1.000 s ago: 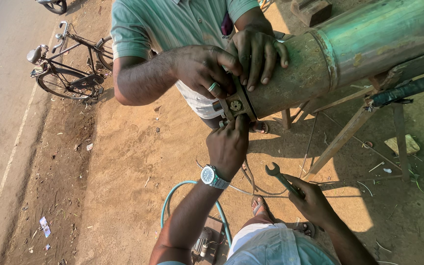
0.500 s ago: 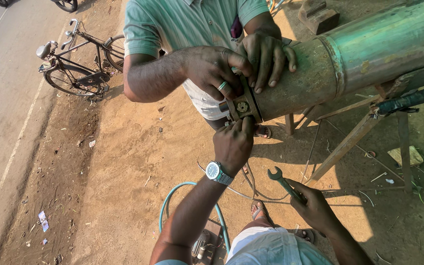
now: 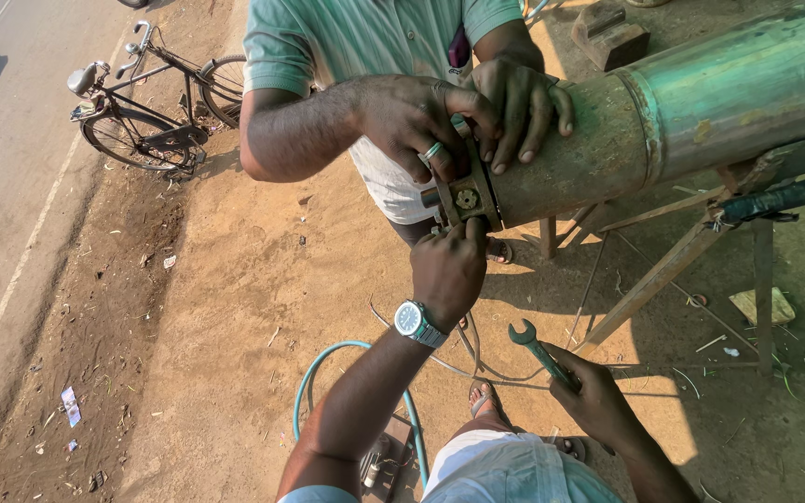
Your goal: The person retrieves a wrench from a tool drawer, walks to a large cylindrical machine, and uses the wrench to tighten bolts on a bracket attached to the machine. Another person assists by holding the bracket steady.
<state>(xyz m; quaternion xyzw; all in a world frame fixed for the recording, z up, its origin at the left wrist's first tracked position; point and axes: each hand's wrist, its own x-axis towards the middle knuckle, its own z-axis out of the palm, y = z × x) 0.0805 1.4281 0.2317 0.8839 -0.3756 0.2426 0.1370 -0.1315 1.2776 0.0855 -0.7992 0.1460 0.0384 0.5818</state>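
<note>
head view: left hand, a wristwatch on its wrist, pinches the metal end fitting at the end of the big green pipe. right hand, well below and apart, is clenched around a green wrench. just above the fitting, a co-worker's hands press the pipe.

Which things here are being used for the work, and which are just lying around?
In use:
left hand at the end plate
big green pipe
spanner in the right hand
co-worker's hands on the pipe

Lying about:
bicycle
hose
paper scraps
</note>
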